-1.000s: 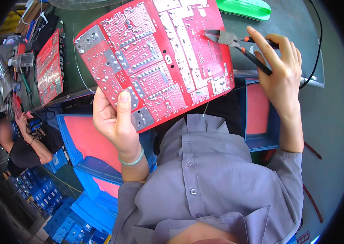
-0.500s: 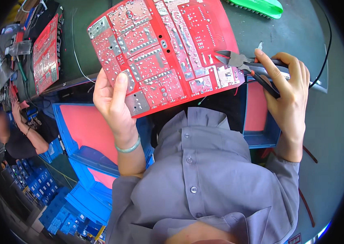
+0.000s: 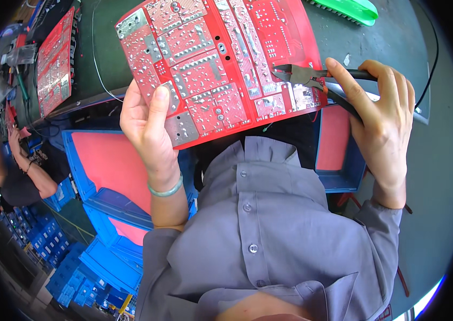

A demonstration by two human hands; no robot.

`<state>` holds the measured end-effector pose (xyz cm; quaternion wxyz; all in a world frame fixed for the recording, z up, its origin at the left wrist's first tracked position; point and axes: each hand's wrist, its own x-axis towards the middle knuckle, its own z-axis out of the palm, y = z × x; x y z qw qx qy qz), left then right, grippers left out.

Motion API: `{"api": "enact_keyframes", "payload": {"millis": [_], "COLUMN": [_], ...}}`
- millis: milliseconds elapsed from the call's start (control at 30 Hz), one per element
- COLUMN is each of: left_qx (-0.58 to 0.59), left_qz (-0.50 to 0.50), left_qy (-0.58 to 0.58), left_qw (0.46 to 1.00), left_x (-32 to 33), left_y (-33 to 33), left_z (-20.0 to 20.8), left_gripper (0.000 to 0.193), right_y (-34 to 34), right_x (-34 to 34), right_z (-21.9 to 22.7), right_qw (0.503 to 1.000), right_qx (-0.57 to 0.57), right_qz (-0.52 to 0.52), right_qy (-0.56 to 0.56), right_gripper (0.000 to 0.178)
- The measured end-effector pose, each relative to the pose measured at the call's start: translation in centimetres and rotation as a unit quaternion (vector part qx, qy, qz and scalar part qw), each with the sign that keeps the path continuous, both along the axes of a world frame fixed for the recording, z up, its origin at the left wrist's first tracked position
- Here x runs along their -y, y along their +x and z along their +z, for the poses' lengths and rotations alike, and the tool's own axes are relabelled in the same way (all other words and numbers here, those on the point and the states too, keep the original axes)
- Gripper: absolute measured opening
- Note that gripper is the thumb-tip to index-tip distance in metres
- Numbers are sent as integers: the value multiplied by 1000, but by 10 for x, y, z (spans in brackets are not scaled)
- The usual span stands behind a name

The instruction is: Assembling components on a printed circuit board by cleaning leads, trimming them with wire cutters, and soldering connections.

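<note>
A large red circuit board (image 3: pixel 199 69), its soldered side up, is held tilted over the table's near edge. My left hand (image 3: pixel 149 115) is closed on its lower left corner, thumb on top and fingers underneath. Wrapped round the handles of a pair of side cutters (image 3: pixel 304 76) is my right hand (image 3: pixel 381 109), with the index finger stretched along the tool. The cutters' jaws lie over the right part of the board, slightly apart. Whether they touch a pin there I cannot tell.
Another red board (image 3: pixel 55 64) lies at the table's left, near a person (image 3: pixel 28 171) at work. A green brush (image 3: pixel 347 10) lies at the far right. Blue bins (image 3: pixel 114 203) with pink linings stand below the table edge. A black cable (image 3: pixel 434 64) runs down the right.
The cutters' jaws have moved slightly left and up across the board. The board has shifted a little within the view, still in my left hand.
</note>
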<state>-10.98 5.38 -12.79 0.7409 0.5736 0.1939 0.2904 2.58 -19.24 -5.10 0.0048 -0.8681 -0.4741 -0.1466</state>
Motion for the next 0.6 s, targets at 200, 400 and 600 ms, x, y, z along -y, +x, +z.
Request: {"api": "enact_keyframes", "payload": {"millis": [200, 400, 600], "left_qx": [10, 8, -14], "left_qz": [-11, -4, 6], "left_qy": [-3, -2, 0], "left_qw": [1000, 1000, 1000], "left_x": [0, 3, 4], "left_y": [2, 1, 0], "left_z": [1, 2, 4], "left_gripper": [29, 28, 25], "right_y": [4, 5, 11], "right_x": [2, 7, 12], "right_z": [-1, -9, -11], "right_qw": [1000, 1000, 997], "right_qx": [-11, 5, -57], "right_qz": [16, 20, 25], "right_qy": [-7, 17, 47], "right_gripper": [58, 57, 54]}}
